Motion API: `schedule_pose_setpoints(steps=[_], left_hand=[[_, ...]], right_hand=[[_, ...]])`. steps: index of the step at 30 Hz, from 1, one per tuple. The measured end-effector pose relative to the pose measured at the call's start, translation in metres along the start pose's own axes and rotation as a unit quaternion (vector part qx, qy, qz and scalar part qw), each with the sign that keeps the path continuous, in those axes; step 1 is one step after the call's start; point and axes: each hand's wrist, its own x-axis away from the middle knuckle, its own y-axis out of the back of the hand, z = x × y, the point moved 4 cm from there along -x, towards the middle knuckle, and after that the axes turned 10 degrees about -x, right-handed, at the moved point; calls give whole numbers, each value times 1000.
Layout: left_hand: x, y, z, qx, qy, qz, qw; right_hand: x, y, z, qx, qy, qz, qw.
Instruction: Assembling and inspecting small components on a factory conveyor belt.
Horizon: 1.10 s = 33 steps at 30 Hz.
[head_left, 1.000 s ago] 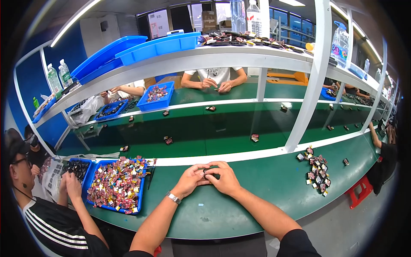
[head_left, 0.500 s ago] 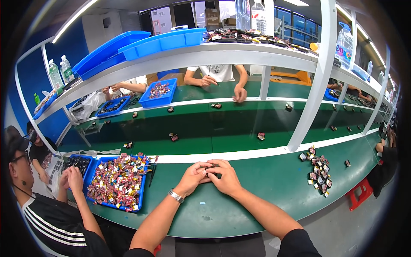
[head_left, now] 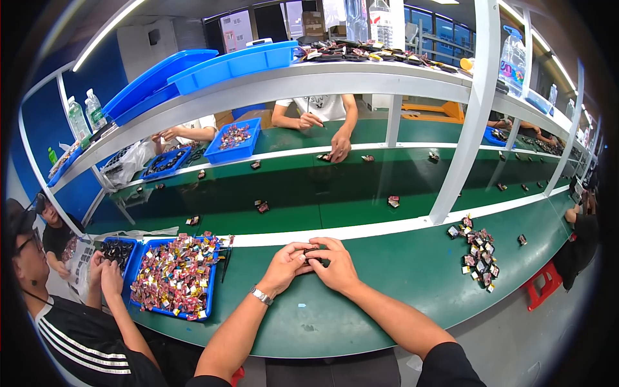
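Observation:
Both my hands meet over the green bench, holding one small black part with a pinkish bit showing on it. My left hand, below a metal-banded wristwatch, pinches it from the left with thumb and fingers. From the other side my right hand closes on the same part, its thumb and index finger pressed near its top. The fingers hide most of the part, so its exact kind cannot be made out. To the right lies a loose pile of small black pieces with pink and white bits.
At left, a blue tray holds many small pink, white and gold components beside a tray of black parts. A thin black tool lies next to it. Ahead runs a dark green conveyor with scattered pieces. A co-worker sits at left.
My hands stay together on the black part, with slight finger movement. Across the conveyor, a person's hand has moved left onto a small piece. The whole view has shifted slightly.

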Motion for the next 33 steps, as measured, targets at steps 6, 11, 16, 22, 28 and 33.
schedule_pose_setpoints(steps=[6,11,16,22,28,33], left_hand=[[0,1,3,-28,-3,-29,999],[1,0,-1,-2,-16,-32,999],[-1,2,2,1,-14,-26,1000],[-1,-2,-1,-5,-18,-40,999],[1,-3,-1,-6,-3,-38,999],[0,-2,-3,-8,6,-30,999]], right_hand=[[-2,-3,3,-16,8,-15,1000],[-2,1,8,35,40,-5,999],[0,1,7,18,30,-13,999],[-1,-2,6,1,24,-9,1000],[-5,4,17,48,49,-25,997],[-5,2,22,80,107,-44,990]])
